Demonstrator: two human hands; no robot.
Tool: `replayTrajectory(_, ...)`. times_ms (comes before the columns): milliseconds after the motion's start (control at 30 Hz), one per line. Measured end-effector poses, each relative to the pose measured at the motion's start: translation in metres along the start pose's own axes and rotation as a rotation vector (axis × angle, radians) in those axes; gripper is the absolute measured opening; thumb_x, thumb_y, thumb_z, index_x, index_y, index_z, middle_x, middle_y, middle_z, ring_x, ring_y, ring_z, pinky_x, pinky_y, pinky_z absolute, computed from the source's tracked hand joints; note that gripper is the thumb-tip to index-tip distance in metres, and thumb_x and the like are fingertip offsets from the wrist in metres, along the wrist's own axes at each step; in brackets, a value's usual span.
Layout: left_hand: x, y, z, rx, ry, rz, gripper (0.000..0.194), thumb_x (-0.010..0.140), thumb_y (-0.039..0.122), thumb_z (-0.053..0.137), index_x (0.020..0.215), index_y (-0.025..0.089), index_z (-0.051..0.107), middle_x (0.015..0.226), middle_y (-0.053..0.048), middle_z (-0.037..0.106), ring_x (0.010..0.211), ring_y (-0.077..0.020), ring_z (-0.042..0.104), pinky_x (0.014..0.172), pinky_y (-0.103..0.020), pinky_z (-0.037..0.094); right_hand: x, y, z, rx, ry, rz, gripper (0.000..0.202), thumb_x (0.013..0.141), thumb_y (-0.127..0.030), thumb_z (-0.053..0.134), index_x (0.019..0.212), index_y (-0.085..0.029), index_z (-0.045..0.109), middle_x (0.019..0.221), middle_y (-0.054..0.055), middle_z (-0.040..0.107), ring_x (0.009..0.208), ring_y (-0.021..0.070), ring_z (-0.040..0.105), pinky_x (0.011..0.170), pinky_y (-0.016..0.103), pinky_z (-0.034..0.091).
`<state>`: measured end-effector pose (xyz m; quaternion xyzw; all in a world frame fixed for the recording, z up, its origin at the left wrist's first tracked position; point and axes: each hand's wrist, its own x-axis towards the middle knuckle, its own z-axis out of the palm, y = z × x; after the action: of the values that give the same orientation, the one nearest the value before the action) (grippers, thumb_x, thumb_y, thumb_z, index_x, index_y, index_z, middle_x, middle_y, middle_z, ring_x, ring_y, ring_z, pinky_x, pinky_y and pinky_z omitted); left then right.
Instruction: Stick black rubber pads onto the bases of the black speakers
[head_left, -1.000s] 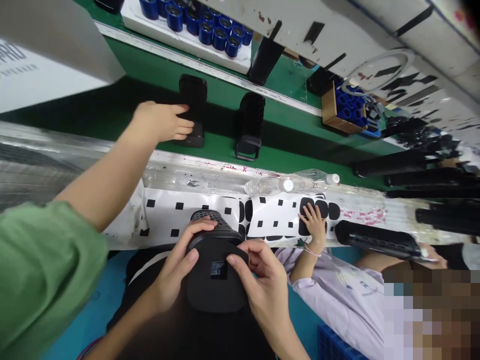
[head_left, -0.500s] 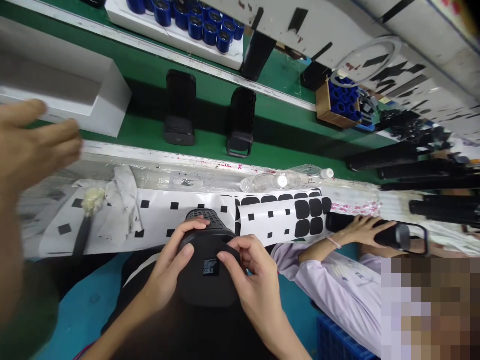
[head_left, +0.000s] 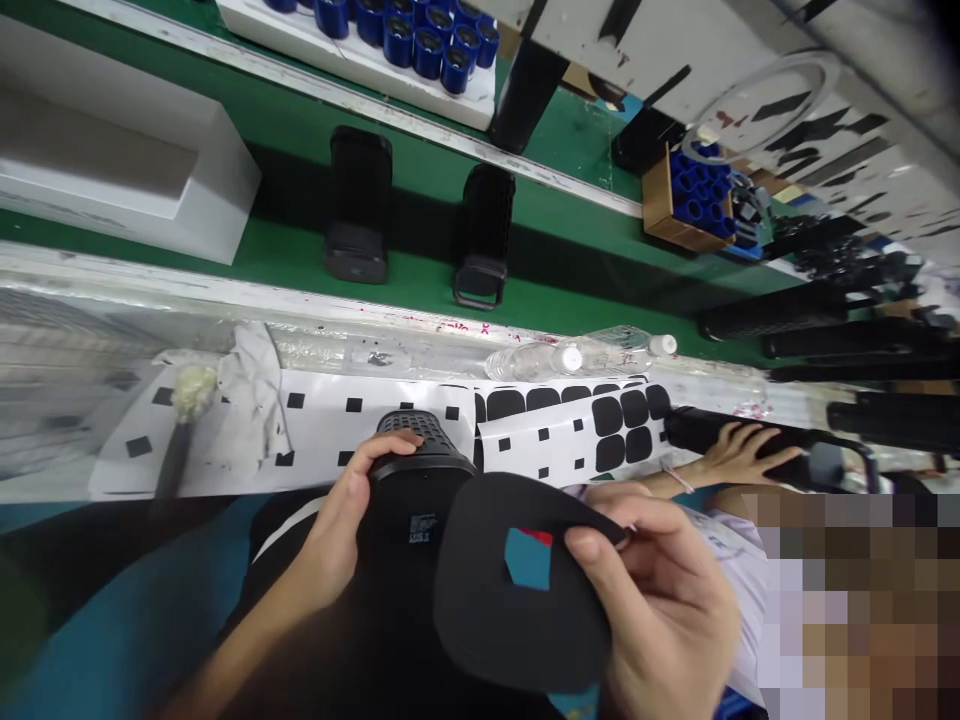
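My left hand [head_left: 334,530] is wrapped round the side of a black speaker-like housing [head_left: 394,585] with a perforated grille, its flat end turned up toward me. A small printed label [head_left: 422,528] shows on that end. Pinched by its edge in my right hand [head_left: 664,600] is a thin black rounded-square pad [head_left: 480,610] with a square cutout. The pad is raised close to the camera and covers the right part of the housing. Blue and a bit of red show through the cutout.
On the bench lie sheets with black pads [head_left: 619,430], a brush [head_left: 180,440], a crumpled cloth [head_left: 255,385] and plastic bottles [head_left: 532,360]. Two black housings [head_left: 358,205] stand on the green surface beside a white box [head_left: 225,190]. At right, a co-worker's hand [head_left: 739,455] rests on another housing.
My right hand has lifted the black pad off the housing's end and brought it right and nearer the camera. Another person's hand at the far left has left the view.
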<state>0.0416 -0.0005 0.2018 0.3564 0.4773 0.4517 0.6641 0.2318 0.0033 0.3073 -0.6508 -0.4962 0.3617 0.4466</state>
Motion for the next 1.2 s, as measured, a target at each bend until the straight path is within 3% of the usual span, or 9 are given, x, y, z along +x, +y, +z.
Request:
replayTrajectory(200,-0.001,-0.004,0.003,-0.056,-0.028,0.015,0.054,0.103,0.057,0.02,0.118,0.033,0.065,0.131,-0.002,0.058,0.135,-0.024,0.045,0.117,-0.034,0.031,0.0,0.03,0.024,-0.02,-0.313,0.001,0.013,0.087,-0.016,0.074,0.087,-0.026,0.067,0.078,-0.005,0.063,0.059,0.0069,0.051,0.053,0.018,0.042)
replayTrajectory(567,-0.002,-0.003,0.002,-0.04,-0.02,0.02,0.056,0.103,0.057,0.016,0.119,0.034,0.065,0.131,-0.001,0.059,0.135,-0.0226,0.046,0.116,-0.033,0.033,-0.014,0.039,0.029,0.024,-0.179,0.044,0.014,0.085,-0.013,0.073,0.085,-0.025,0.067,0.078,-0.005,0.063,0.056,0.0061,0.049,0.05,0.018,0.039)
replayTrajectory(700,-0.001,-0.002,0.002,-0.03,-0.023,0.024,0.056,0.104,0.056,0.016,0.12,0.033,0.065,0.132,-0.002,0.059,0.135,-0.0239,0.045,0.117,-0.035,0.032,-0.014,0.04,0.03,0.031,-0.184,0.094,0.011,0.085,-0.016,0.075,0.085,-0.024,0.068,0.077,-0.004,0.062,0.057,0.0067,0.049,0.052,0.018,0.042)
replayTrajectory(1200,-0.001,-0.003,0.003,-0.025,-0.026,0.015,0.056,0.104,0.055,0.015,0.12,0.033,0.064,0.132,-0.003,0.058,0.137,-0.0246,0.044,0.118,-0.036,0.03,-0.016,0.043,0.029,-0.041,-0.189,0.067,0.011,0.088,-0.016,0.073,0.087,-0.026,0.066,0.079,-0.004,0.063,0.06,0.0075,0.053,0.055,0.018,0.044)
